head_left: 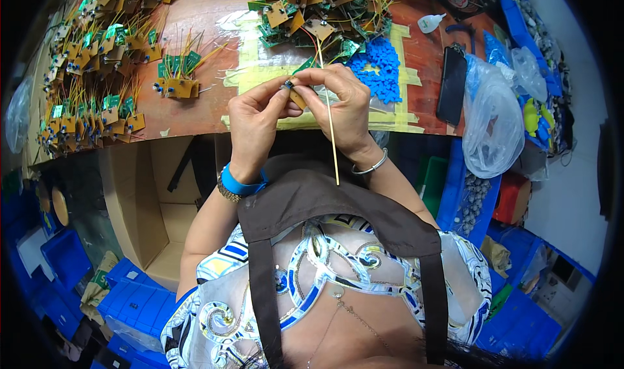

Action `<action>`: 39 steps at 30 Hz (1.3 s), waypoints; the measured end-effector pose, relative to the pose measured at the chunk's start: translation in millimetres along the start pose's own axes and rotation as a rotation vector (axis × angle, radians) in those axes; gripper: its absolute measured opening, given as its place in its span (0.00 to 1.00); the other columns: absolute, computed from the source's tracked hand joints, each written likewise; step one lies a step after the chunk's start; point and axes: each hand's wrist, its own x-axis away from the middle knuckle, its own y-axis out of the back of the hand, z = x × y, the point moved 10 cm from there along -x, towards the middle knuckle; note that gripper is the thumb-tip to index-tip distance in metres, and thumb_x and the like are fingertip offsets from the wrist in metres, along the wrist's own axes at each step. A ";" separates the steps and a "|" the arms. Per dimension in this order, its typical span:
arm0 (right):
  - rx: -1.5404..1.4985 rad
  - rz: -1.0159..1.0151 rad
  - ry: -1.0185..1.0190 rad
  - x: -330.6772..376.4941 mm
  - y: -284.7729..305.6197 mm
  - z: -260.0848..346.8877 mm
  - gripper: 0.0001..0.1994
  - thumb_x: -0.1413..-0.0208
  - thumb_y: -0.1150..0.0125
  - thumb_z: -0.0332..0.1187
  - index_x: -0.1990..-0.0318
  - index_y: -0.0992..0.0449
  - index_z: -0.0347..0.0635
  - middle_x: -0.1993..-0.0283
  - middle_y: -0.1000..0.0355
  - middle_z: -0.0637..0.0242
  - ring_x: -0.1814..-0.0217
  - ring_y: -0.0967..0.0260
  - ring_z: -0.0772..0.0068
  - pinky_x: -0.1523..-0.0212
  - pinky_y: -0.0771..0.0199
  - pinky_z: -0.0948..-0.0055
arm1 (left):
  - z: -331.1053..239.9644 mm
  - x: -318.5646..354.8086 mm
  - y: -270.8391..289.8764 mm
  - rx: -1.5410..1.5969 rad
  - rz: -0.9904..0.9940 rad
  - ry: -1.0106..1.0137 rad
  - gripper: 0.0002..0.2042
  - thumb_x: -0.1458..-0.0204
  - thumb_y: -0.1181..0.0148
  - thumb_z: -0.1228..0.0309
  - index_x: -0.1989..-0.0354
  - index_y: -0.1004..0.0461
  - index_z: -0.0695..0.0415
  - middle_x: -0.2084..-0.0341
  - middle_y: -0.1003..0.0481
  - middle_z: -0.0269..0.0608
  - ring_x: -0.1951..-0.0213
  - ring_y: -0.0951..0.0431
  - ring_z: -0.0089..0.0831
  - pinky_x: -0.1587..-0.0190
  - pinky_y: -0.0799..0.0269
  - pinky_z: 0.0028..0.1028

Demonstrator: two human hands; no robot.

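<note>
My left hand [258,119] and my right hand [341,102] meet over the near edge of the bench, fingertips pinched around one small circuit board [298,100]. It has a tan face, with a small dark part at its top; fingers cover most of it. A thin pale yellow stick [333,135] crosses my right hand and slants down toward my apron. How the right fingers hold the stick is hard to make out. Just beyond my hands lies a heap of tan and green circuit boards [305,18] with wires. Many small blue plastic parts [383,70] lie right of it.
Rows of wired boards [97,57] cover the bench's left side, with a smaller group [179,76] nearer my left hand. To the right are a black phone-like slab [451,83], a small white bottle [430,23] and a clear plastic bag [494,119]. A cardboard box [136,206] stands below the bench.
</note>
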 end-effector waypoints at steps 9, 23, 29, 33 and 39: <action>-0.026 0.048 0.075 -11.5 -16.2 14.0 0.11 0.59 0.31 0.19 0.65 0.19 0.39 0.68 0.23 0.63 0.66 0.25 0.68 0.65 0.27 0.74 | -11.9 -3.7 17.3 0.011 -0.037 -0.023 0.12 0.40 0.44 0.72 0.56 0.23 0.69 0.72 0.21 0.43 0.73 0.20 0.26 0.68 0.22 0.20; -0.057 -0.049 0.061 -13.1 14.0 -4.1 0.10 0.50 0.35 0.21 0.59 0.21 0.37 0.62 0.22 0.64 0.64 0.27 0.73 0.63 0.28 0.77 | -92.0 -7.7 182.4 -0.932 -0.650 -0.457 0.10 0.46 0.38 0.73 0.57 0.21 0.64 0.62 0.23 0.42 0.67 0.25 0.26 0.65 0.29 0.27; -0.115 -0.085 0.043 -9.3 28.2 -3.9 0.10 0.49 0.36 0.21 0.57 0.22 0.35 0.61 0.21 0.63 0.65 0.27 0.73 0.63 0.28 0.78 | -101.2 -38.8 34.8 -0.946 -0.349 -0.719 0.08 0.49 0.37 0.71 0.63 0.21 0.61 0.66 0.24 0.46 0.62 0.25 0.40 0.58 0.30 0.34; -0.116 -0.083 0.045 -5.3 34.1 3.0 0.11 0.49 0.36 0.21 0.57 0.22 0.35 0.62 0.21 0.62 0.65 0.27 0.73 0.63 0.28 0.77 | -91.2 -89.2 -20.4 -0.911 -0.298 -0.717 0.14 0.52 0.32 0.63 0.64 0.21 0.62 0.69 0.24 0.47 0.66 0.25 0.41 0.63 0.30 0.34; -0.067 -0.099 0.023 2.6 47.4 -2.1 0.10 0.48 0.36 0.21 0.57 0.22 0.34 0.63 0.21 0.62 0.66 0.26 0.73 0.63 0.28 0.78 | -91.1 -96.2 -39.1 -1.005 -0.358 -0.844 0.16 0.54 0.31 0.63 0.62 0.23 0.62 0.69 0.23 0.47 0.65 0.22 0.42 0.62 0.28 0.36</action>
